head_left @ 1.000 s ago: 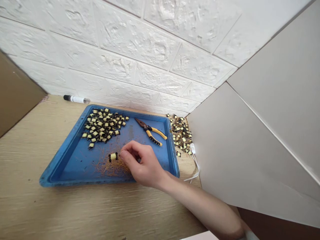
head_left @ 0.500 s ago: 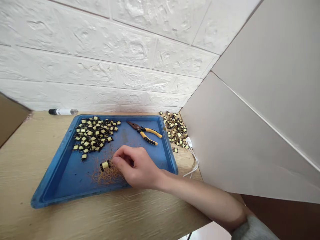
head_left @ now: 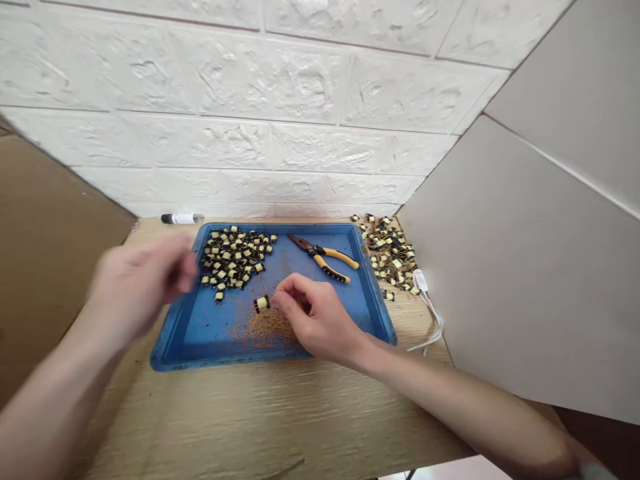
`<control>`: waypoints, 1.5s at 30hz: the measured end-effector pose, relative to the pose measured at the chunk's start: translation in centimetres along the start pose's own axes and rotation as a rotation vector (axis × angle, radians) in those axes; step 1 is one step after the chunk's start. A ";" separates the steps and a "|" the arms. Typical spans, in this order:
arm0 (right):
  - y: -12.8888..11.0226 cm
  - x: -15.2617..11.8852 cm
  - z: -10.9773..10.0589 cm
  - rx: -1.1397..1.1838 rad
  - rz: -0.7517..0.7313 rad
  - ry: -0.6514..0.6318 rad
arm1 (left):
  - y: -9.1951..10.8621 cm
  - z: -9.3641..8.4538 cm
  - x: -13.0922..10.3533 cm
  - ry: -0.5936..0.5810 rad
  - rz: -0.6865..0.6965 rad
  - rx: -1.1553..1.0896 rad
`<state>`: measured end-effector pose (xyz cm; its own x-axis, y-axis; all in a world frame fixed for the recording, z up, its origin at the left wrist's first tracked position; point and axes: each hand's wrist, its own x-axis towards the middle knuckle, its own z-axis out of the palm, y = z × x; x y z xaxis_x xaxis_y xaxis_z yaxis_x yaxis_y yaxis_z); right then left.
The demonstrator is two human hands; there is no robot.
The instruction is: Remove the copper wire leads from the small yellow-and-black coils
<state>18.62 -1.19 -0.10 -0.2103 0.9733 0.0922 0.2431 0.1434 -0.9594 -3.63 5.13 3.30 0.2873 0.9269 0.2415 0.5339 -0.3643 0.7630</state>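
My right hand [head_left: 317, 317] is closed in a pinch at the end of a small yellow-taped coil [head_left: 261, 304] with black ends, held over the blue tray [head_left: 200, 352]. A heap of loose copper-coloured wire bits [head_left: 273, 328] lies under that hand. On the left, my left hand [head_left: 143, 280] is in the air near the tray's left rim, blurred by motion, so its fingers are not clear. Beyond it, in the tray's far left part, is a pile of similar coils [head_left: 233, 257].
Long-nose pliers [head_left: 325, 259] with yellow and black handles lie in the tray's far right. Another coil pile [head_left: 390, 250] sits right of the tray, beside a white cable [head_left: 434, 320]. A small black-capped bottle [head_left: 183, 219] lies by the white brick-patterned wall [head_left: 300, 150].
My left hand has come into view from the left. The view has shifted, so the tray appears further right. My right hand still holds the coil over the wire bits.
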 end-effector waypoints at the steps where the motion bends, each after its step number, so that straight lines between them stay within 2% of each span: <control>1: 0.0 0.0 0.0 -0.005 0.007 0.013 | 0.2 0.4 0.0 -0.015 -0.032 -0.029; 4: -0.2 0.0 -0.1 -0.019 0.022 0.037 | 0.4 2.0 -0.1 -0.048 -0.089 -0.094; 7: -0.2 0.0 0.0 -0.025 0.029 0.036 | -0.2 3.0 -0.5 -0.076 -0.099 -0.122; 10: -0.2 0.0 0.0 -0.020 0.039 0.027 | -0.9 3.2 -1.0 -0.145 -0.087 -0.141; 14: -0.1 0.1 0.1 -0.002 0.045 0.018 | -0.7 3.2 -1.3 -0.320 -0.043 -0.120; 20: 0.0 0.0 0.2 -0.003 0.011 0.009 | -0.5 3.6 -1.9 -0.390 0.083 -0.122; 32: -0.2 -0.1 0.2 0.018 0.024 -0.012 | -0.5 3.6 -2.2 -0.350 0.050 -0.142; 39: -0.3 0.0 0.0 -0.022 -0.026 0.114 | -0.3 3.2 -2.4 -0.310 0.028 -0.155; 45: -0.2 0.0 -0.2 -0.045 -0.035 0.116 | -0.3 3.4 -2.2 -0.298 -0.008 -0.142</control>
<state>18.73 -1.24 0.16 -0.1092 0.9813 0.1584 0.2801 0.1833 -0.9423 -1.71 2.91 0.54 0.5149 0.8548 0.0650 0.4266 -0.3212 0.8455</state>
